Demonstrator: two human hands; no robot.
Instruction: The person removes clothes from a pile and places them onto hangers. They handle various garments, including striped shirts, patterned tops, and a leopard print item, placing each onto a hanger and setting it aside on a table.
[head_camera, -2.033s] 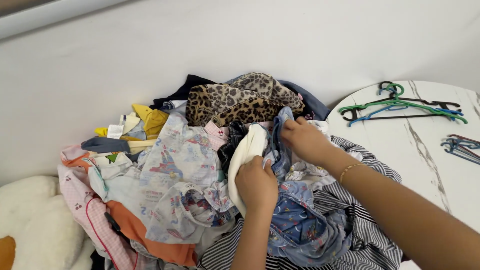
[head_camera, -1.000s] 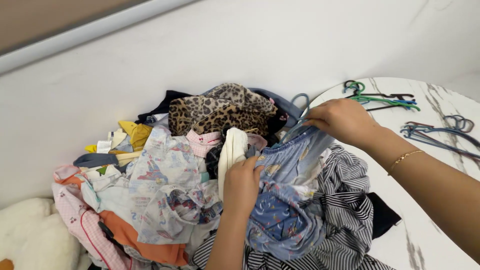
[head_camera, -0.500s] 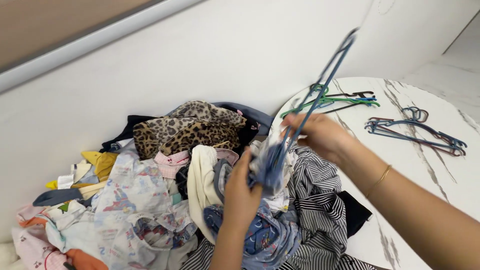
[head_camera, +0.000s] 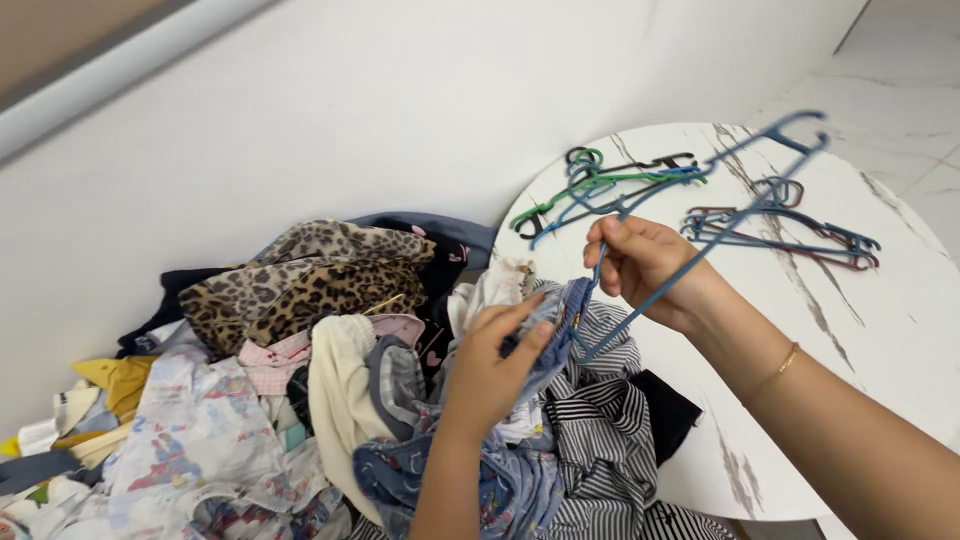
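The blue hanger (head_camera: 700, 250) has swung toward the right of the frame, pinched by the right hand (head_camera: 645, 265), while the left hand (head_camera: 490, 370) grips the blue garment (head_camera: 555, 330), freeing it.

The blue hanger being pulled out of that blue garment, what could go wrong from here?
The blue hanger in the right hand may snag the blue garment that the left hand pinches, stretching it. Its raised hook end swings above the hangers on the marble table and could hook or scatter them.

a home laundry corner: a heap of mixed clothes (head_camera: 300, 380) beside a marble table (head_camera: 880, 330) strewn with hangers (head_camera: 600, 185).
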